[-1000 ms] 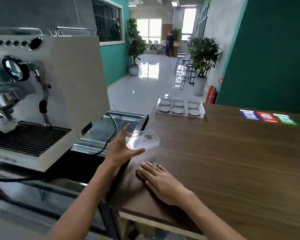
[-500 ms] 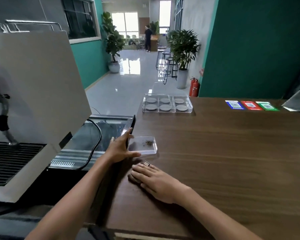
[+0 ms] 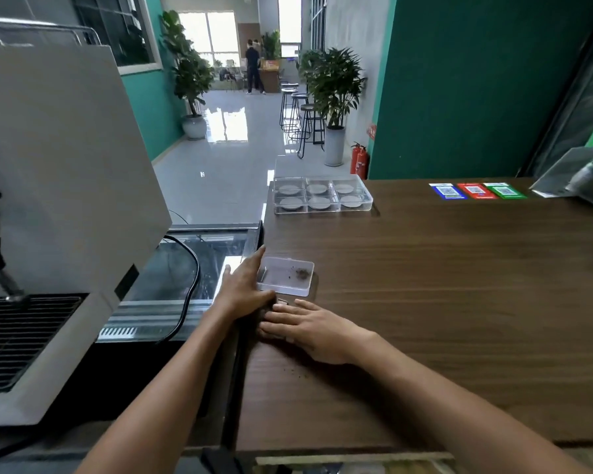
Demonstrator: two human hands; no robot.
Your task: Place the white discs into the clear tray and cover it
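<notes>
Near the left edge of the dark wood-grain counter [image 3: 442, 302]: a small clear rectangular plastic lid [image 3: 286, 276], flecked with dark crumbs, lying flat, long axis running left to right. Left hand [image 3: 243, 289] set against its left short end, fingers extended and loosely spread along that side, thumb toward the near corner; touching or lightly steadying rather than lifting, a true pinch not confirmable. Right hand [image 3: 314, 328] flat, palm down, just near of the lid, fingers straight, gripping nothing; a small dark object at the fingertips too unclear to name. Far across the counter, close to its far edge and slightly right of the lid: the clear six-compartment plastic tray [image 3: 322, 195], long axis also left to right, a white disc [image 3: 319, 202] in each compartment, so placing looks finished and covering looks like what remains. Tray well apart from both hands, straight ahead and a little right; left hand already at the lid, hence the likelier carrier. Bare wood between lid and tray, open room for the carry. Left edge hard by the left hand, with a glass-topped cabinet [image 3: 199, 254] and a large white coffee machine [image 3: 59, 186] beyond; far edge close behind the tray, little margin for an overshoot.
</notes>
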